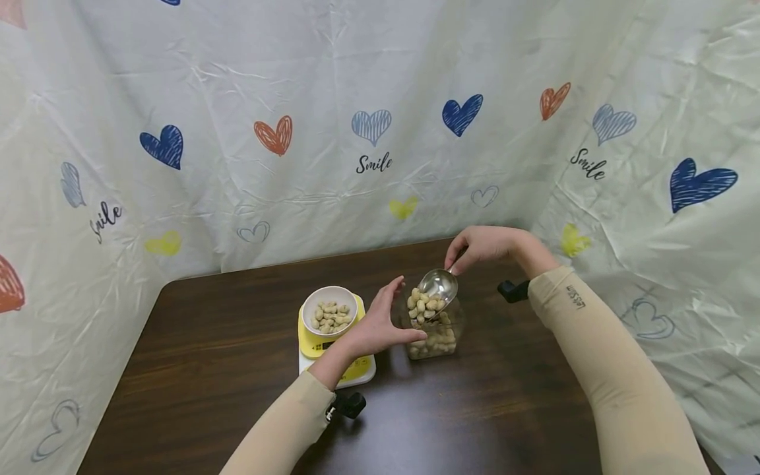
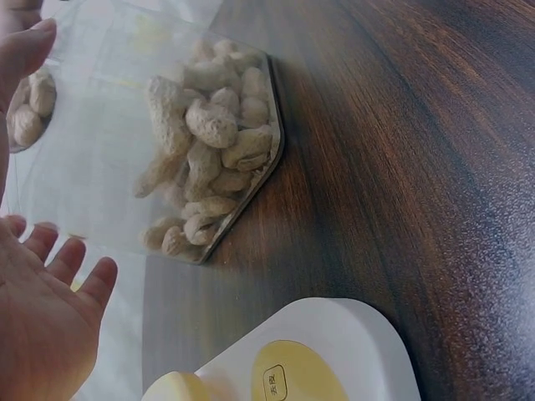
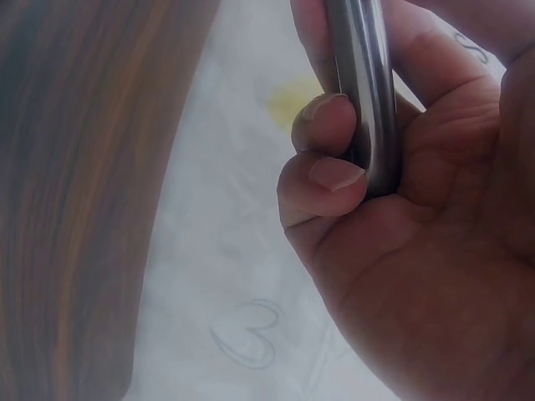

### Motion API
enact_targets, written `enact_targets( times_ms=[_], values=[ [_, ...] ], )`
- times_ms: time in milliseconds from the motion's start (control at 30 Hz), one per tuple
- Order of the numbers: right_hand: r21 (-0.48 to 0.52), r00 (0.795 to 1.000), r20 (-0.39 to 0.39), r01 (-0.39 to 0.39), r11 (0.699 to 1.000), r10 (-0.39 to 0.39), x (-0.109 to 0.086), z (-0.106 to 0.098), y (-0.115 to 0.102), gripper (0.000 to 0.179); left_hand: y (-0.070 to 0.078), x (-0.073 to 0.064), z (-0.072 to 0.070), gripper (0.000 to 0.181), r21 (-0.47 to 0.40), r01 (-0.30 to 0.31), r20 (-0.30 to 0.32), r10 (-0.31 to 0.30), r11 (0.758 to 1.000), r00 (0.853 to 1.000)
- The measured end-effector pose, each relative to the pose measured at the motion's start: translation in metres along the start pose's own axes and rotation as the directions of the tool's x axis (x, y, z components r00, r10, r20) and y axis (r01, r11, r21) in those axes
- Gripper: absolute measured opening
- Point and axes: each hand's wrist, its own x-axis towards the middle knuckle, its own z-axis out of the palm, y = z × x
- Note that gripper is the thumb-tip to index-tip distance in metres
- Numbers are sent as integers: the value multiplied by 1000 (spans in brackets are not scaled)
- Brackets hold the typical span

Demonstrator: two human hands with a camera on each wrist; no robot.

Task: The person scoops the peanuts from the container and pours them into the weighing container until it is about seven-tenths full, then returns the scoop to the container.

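My right hand (image 1: 488,245) grips the handle (image 3: 365,92) of a metal scoop (image 1: 439,285), its fingers curled round it in the right wrist view. Several unshelled peanuts (image 1: 423,305) lie in the scoop, which tilts down over the mouth of a clear plastic jar (image 2: 109,159). More peanuts (image 2: 213,125) fill the lower part of that jar. My left hand (image 1: 380,323) is at the jar's left side, thumb and fingers spread wide around it. In the left wrist view its fingers (image 2: 63,259) are straight, right at the jar's wall.
Left of the jar stands a yellow and white kitchen scale (image 1: 356,375), partly behind my left forearm. A white bowl (image 1: 307,310) with peanuts sits on it. The dark wooden table (image 1: 225,343) meets a white curtain (image 1: 320,218) printed with hearts at the back and right.
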Motion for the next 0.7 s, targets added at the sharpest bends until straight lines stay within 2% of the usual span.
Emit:
enact_targets(
  times_ms=[433, 700],
  values=[
    [-21, 1000, -13, 14, 1000, -14, -9, -7, 1, 20, 0, 0, 0, 119, 10, -10, 1, 10, 1000, 1000],
    [-3, 1000, -2, 12, 1000, -12, -5, 0, 4, 21, 1, -1, 0, 120, -2, 0, 4, 0, 1000, 1000]
  ],
)
